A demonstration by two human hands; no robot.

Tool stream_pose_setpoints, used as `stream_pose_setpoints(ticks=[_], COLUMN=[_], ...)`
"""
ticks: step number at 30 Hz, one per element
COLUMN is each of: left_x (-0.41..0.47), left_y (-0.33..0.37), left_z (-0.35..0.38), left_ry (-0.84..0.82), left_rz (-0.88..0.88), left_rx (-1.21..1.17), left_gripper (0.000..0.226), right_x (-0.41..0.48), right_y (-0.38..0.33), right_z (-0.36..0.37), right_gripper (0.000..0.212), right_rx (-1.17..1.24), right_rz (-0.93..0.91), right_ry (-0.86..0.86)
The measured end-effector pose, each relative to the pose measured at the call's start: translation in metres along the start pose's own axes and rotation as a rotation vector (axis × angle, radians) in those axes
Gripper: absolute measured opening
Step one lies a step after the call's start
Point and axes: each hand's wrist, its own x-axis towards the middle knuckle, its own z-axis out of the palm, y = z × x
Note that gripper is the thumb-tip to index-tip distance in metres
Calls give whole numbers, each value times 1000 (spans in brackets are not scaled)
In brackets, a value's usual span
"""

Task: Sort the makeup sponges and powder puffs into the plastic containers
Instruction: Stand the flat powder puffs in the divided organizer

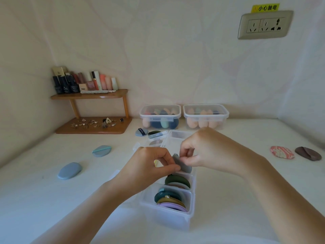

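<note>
My left hand (154, 162) and right hand (198, 152) both pinch a grey puff (182, 163) above the divided container (168, 213); each grip grasping it.

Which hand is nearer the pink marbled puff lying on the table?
Right. The right hand is left of the pink marbled puff, pinching a grey puff; the left hand is farther left, also pinching it.

Both hands, L (151, 164) + R (202, 152), pinch grey puff (182, 163) over divided clear container (175, 215); loose puffs around.
</note>
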Motion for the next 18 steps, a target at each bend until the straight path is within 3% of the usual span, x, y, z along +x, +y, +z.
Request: stream_pose_setpoints(ticks=[6, 14, 18], left_x=[-3, -2, 1], left_y=[5, 0, -14], left_z=[-2, -4, -15], left_ry=[67, 4, 86], left_rz=[101, 38, -29], left_rx=[99, 28, -22], left_gripper=[15, 10, 33], right_x=[4, 5, 6], right_y=[-13, 3, 10], right_z=[11, 9, 11], right_gripper=[18, 36, 38], right_rx=[-250, 81, 177], right_rz=[-102, 71, 58], right_ry=[-79, -285, -255])
